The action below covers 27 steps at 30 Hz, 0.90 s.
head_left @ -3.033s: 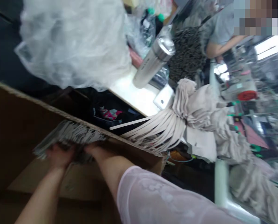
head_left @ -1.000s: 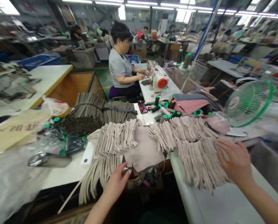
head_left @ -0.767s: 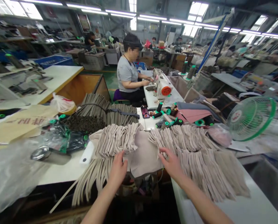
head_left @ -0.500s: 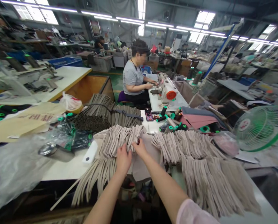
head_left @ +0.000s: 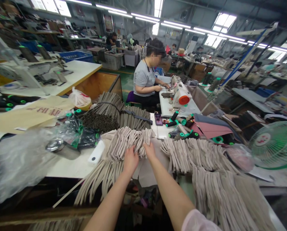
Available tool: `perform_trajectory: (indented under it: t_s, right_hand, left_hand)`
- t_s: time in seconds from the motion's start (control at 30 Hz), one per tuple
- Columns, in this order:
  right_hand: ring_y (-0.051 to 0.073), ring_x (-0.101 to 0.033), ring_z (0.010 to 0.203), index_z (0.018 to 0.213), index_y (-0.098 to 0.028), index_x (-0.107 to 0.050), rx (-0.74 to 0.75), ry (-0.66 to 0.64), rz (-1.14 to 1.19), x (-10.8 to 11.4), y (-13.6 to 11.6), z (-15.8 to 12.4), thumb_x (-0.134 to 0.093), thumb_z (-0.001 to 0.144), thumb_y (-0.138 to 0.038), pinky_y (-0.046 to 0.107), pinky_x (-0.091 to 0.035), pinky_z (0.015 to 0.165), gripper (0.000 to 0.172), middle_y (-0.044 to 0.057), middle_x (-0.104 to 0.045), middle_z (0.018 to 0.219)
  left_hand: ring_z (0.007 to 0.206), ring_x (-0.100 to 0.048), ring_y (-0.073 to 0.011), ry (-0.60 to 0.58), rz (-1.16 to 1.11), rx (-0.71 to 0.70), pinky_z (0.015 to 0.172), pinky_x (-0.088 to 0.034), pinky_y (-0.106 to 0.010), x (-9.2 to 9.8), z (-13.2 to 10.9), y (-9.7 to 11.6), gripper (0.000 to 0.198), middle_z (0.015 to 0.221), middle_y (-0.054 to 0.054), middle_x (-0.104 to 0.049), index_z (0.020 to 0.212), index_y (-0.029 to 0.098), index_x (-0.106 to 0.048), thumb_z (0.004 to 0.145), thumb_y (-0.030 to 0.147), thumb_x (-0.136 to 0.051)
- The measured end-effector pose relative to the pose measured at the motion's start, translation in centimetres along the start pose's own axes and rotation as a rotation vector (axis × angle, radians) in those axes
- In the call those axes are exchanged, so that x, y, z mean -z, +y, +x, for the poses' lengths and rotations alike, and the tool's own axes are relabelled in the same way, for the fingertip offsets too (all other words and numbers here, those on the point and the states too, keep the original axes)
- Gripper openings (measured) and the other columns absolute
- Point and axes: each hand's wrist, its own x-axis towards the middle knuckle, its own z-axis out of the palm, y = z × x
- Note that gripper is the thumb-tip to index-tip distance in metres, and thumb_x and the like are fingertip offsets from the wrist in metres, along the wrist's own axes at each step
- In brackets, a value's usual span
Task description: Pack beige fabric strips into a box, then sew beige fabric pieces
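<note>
Both hands rest on a bundle of beige fabric strips point(head_left: 129, 142) lying on the table's edge. My left hand point(head_left: 130, 161) presses into its near side, and my right hand point(head_left: 149, 150) sits just beside it, fingers gathered in the strips. Under the bundle lies a flat beige fabric sheet point(head_left: 149, 173). More strips point(head_left: 100, 179) hang over the edge below my left hand. Larger piles of the same strips point(head_left: 196, 154) spread to the right and drape down at the lower right point(head_left: 225, 202).
A seated co-worker point(head_left: 144, 78) sews at a sewing machine point(head_left: 181, 94) beyond the table. Thread spools point(head_left: 175, 123), a phone point(head_left: 158, 119), a steel flask point(head_left: 63, 149) and plastic sheeting point(head_left: 18, 163) lie around. A green fan point(head_left: 274, 144) stands at right.
Three seconds ago my hands were down in a cardboard box. Since then my right hand has come from the right-hand pile to join my left on the bundle, and the view has swung slightly.
</note>
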Motion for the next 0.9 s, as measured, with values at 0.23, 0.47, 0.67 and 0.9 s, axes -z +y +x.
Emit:
perform_trajectory:
  t_s: [0.23,0.47,0.67,0.9]
  right_hand:
    - [0.025,-0.063,0.121,0.113,-0.018,-0.065,-0.060,0.002,0.057,0.4,-0.4,-0.6,-0.057,0.083,-0.046,0.039,-0.048,0.104,0.042,0.012,-0.069,0.126]
    - [0.028,-0.067,0.111,0.098,-0.019,-0.071,-0.089,-0.051,-0.014,-0.3,-2.1,0.9,-0.070,0.063,-0.029,0.038,-0.052,0.097,0.037,0.007,-0.076,0.103]
    - [0.027,-0.069,0.099,0.089,-0.019,-0.072,-0.116,-0.130,-0.013,-0.4,-3.0,0.9,-0.067,0.054,-0.018,0.036,-0.055,0.087,0.036,0.004,-0.076,0.093]
    - [0.022,-0.070,0.076,0.090,-0.015,-0.065,-0.224,-0.063,0.089,2.2,-1.8,-0.1,-0.056,0.057,-0.021,0.030,-0.055,0.067,0.035,0.006,-0.074,0.084]
  left_hand:
    - [0.116,-0.059,-0.0328,-0.022,0.053,-0.018,0.102,-0.047,-0.047,0.0,0.0,1.3,0.037,0.117,-0.021,-0.063,0.122,0.007,-0.057,0.088,0.021,-0.053]
    - [0.112,-0.062,-0.0299,-0.042,0.067,0.004,0.102,-0.047,-0.044,0.3,0.2,1.4,0.035,0.114,-0.017,-0.065,0.118,0.009,-0.058,0.086,0.010,-0.043]
    - [0.112,-0.062,-0.0294,-0.045,0.052,0.032,0.101,-0.047,-0.043,0.5,0.3,1.5,0.035,0.114,-0.017,-0.065,0.115,0.009,-0.058,0.085,0.009,-0.042]
    - [0.110,-0.062,-0.0276,-0.038,0.037,0.050,0.101,-0.047,-0.042,0.5,0.5,1.4,0.031,0.112,-0.017,-0.065,0.111,0.010,-0.059,0.085,0.008,-0.042]
